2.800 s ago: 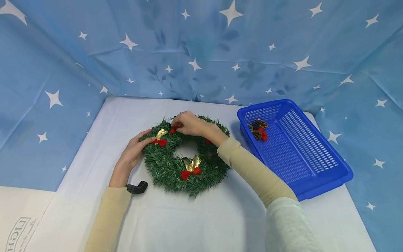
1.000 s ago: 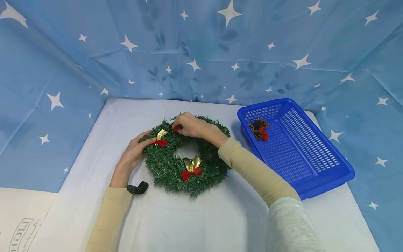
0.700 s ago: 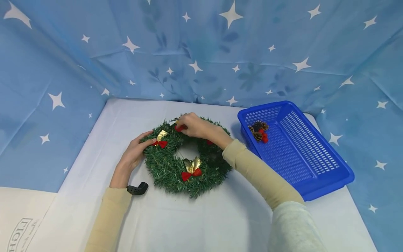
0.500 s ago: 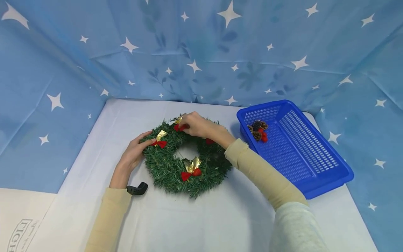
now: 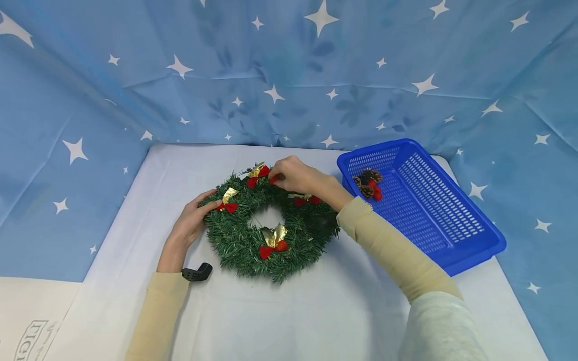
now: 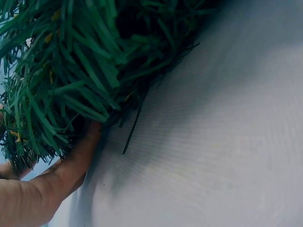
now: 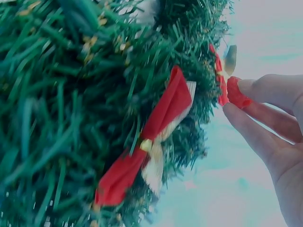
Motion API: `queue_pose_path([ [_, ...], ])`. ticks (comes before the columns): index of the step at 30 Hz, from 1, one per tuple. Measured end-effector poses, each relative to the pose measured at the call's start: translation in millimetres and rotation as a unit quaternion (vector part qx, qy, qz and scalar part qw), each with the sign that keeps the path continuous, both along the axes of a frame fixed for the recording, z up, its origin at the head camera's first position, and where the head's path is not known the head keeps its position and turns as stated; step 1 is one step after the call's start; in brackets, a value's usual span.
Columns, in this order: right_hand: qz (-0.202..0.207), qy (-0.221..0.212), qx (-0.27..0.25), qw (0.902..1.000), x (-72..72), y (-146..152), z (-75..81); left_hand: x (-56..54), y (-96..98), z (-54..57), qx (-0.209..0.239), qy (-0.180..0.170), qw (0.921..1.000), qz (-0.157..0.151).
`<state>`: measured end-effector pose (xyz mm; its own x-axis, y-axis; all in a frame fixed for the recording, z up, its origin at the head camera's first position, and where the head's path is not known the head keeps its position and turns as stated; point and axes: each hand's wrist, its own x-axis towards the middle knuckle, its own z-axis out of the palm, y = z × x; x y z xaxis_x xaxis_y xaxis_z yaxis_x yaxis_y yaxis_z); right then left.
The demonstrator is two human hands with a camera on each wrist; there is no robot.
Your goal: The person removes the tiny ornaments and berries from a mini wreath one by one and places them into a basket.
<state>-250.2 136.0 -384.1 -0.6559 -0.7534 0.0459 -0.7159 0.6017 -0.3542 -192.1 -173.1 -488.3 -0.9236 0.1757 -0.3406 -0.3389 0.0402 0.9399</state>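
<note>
A green artificial wreath (image 5: 239, 240) lies on the white table, decorated with red bows and gold leaves. My left hand (image 5: 191, 218) grips its left outer edge, thumb on top beside a red bow (image 5: 231, 206) and fingers against the underside in the left wrist view. At the back of the ring, my right hand (image 5: 295, 175) pinches a bumpy red berry (image 7: 238, 93) between thumb and fingertips. Just left of it is another red bow (image 5: 253, 182) with gold leaves. A bow (image 7: 120, 177) on the wreath's right side shows large in the right wrist view.
A blue perforated basket (image 5: 474, 255) stands to the right, holding pine cones (image 5: 365, 189) and red berries (image 5: 374, 190) in its back left corner. At the front of the wreath sits a red bow (image 5: 266, 251) with a berry and gold leaves. Blue star-patterned cloth surrounds the table.
My right hand has shifted right along the back of the wreath, uncovering the red bow and gold leaves there. The left hand keeps its grip on the edge.
</note>
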Motion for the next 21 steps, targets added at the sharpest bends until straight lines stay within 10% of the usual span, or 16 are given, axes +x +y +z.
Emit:
queue_pose_path([
  [21, -0.048, 0.002, -0.015, 0.9987, 6.9, 49, 11.3, -0.8, -0.2, 3.3, 0.0, -0.001, 0.9999, -0.01],
])
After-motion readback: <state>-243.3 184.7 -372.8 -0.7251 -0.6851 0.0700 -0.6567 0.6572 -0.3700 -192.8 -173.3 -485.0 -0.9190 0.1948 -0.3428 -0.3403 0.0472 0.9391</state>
